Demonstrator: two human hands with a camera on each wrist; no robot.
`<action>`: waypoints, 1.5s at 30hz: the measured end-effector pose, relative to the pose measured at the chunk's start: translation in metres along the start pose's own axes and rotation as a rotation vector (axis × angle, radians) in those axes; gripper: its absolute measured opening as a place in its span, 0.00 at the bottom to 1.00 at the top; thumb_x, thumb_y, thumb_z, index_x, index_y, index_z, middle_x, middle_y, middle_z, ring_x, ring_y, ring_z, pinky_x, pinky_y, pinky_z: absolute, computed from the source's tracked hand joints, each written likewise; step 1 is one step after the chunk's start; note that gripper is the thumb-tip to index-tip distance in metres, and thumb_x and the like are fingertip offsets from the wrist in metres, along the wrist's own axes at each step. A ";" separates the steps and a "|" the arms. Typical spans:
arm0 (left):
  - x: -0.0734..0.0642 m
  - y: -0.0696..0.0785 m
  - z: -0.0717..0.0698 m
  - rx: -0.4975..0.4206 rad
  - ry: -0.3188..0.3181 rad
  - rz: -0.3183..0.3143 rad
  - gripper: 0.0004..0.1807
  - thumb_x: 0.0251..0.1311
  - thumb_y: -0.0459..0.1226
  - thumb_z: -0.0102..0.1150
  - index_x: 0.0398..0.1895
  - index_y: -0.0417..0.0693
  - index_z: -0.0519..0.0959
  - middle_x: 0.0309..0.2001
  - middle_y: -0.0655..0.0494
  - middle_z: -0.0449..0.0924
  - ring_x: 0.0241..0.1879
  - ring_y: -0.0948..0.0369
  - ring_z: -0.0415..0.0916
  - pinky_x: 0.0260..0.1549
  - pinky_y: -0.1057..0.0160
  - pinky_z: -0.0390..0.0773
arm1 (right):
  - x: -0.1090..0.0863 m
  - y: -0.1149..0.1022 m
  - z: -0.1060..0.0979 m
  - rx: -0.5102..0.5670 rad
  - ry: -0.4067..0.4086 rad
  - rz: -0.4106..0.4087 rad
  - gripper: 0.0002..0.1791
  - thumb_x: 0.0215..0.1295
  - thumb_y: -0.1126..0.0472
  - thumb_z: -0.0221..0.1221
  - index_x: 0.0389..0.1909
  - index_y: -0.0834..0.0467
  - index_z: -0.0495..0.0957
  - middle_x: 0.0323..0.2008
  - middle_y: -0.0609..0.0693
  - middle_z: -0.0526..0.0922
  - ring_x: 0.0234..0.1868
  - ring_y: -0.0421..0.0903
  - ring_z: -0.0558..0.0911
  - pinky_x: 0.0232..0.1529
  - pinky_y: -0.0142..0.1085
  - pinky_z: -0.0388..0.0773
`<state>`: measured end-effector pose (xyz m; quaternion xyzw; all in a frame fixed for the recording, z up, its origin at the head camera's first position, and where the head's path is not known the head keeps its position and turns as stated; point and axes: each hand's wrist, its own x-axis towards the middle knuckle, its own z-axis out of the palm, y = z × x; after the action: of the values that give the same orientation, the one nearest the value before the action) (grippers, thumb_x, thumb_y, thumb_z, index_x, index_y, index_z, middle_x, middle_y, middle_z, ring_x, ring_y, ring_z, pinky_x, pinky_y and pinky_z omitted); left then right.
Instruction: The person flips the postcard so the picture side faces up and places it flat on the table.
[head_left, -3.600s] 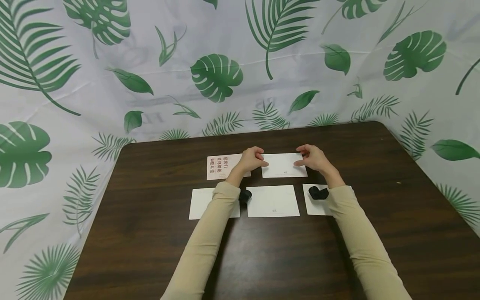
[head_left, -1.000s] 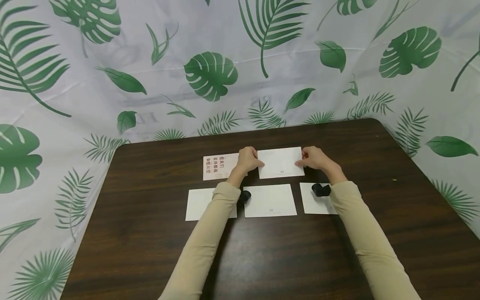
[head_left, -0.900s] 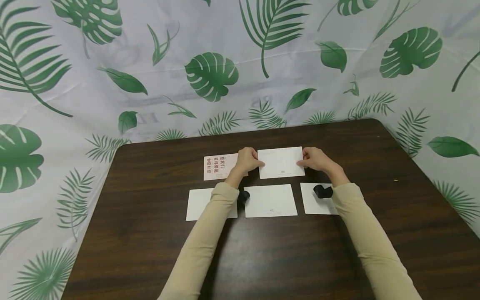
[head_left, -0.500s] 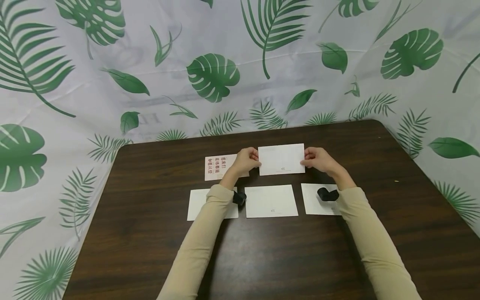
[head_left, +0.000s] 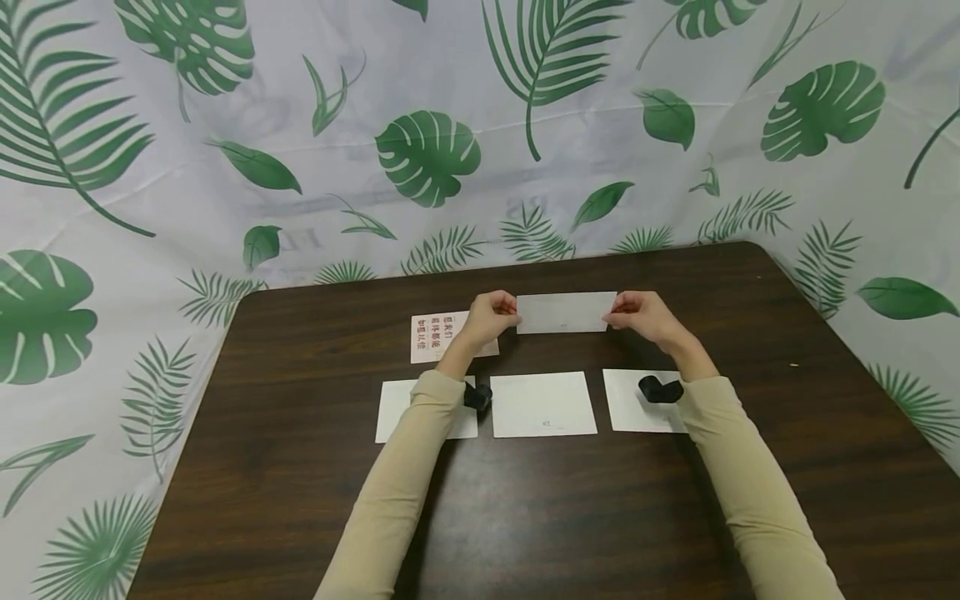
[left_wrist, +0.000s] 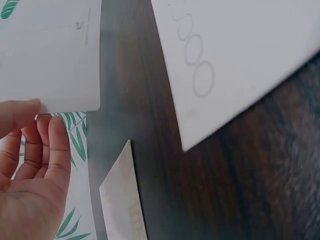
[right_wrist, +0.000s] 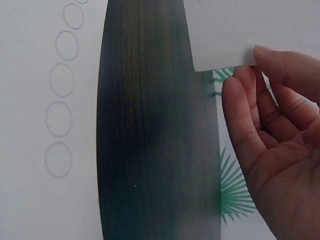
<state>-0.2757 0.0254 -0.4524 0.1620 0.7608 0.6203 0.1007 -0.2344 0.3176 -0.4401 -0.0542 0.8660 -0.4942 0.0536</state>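
Observation:
Between both hands is a white postcard point(head_left: 566, 312), raised off the table and tilted so that its blank side looks narrow in the head view. My left hand point(head_left: 489, 323) pinches its left end between thumb and fingers; in the left wrist view the thumb point(left_wrist: 22, 112) lies on the card's face. At the opposite end, my right hand point(head_left: 648, 319) pinches the edge, the thumb point(right_wrist: 285, 67) over it in the right wrist view. A postcard with red Chinese characters point(head_left: 435, 337) lies beside the left hand, partly covered by it.
Three more white postcards lie in a nearer row: a left one point(head_left: 393, 408) partly under the left forearm, a middle one point(head_left: 543, 404), and a right one point(head_left: 626, 412) partly under the right forearm. Beyond the dark wooden table point(head_left: 300, 500) hangs a leaf-print cloth point(head_left: 337, 167).
The white postcard lay flat in the back row earlier; both hands took its ends and lifted it. In the last half second it has tipped, showing a narrower face.

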 end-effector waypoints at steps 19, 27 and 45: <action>-0.005 -0.004 -0.009 -0.016 0.004 0.027 0.06 0.57 0.30 0.62 0.36 0.40 0.85 0.38 0.50 0.83 0.39 0.58 0.78 0.41 0.64 0.77 | 0.001 0.000 0.002 0.184 0.093 -0.037 0.07 0.63 0.72 0.56 0.39 0.72 0.76 0.35 0.51 0.83 0.30 0.37 0.82 0.33 0.29 0.79; -0.005 -0.008 -0.011 0.069 -0.021 -0.091 0.08 0.59 0.33 0.60 0.40 0.40 0.85 0.42 0.49 0.83 0.43 0.56 0.77 0.44 0.62 0.76 | 0.001 0.002 0.004 0.138 0.018 0.069 0.16 0.68 0.67 0.52 0.52 0.75 0.73 0.54 0.70 0.72 0.38 0.38 0.81 0.43 0.31 0.77; -0.003 -0.003 0.001 0.330 -0.076 -0.035 0.07 0.55 0.29 0.62 0.36 0.36 0.84 0.35 0.46 0.83 0.36 0.55 0.77 0.33 0.65 0.76 | 0.017 0.006 0.017 -0.126 -0.036 0.142 0.19 0.59 0.65 0.62 0.51 0.68 0.77 0.53 0.66 0.72 0.49 0.56 0.68 0.46 0.43 0.71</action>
<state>-0.2728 0.0243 -0.4557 0.1865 0.8505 0.4787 0.1125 -0.2494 0.3034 -0.4551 -0.0049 0.8959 -0.4326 0.1006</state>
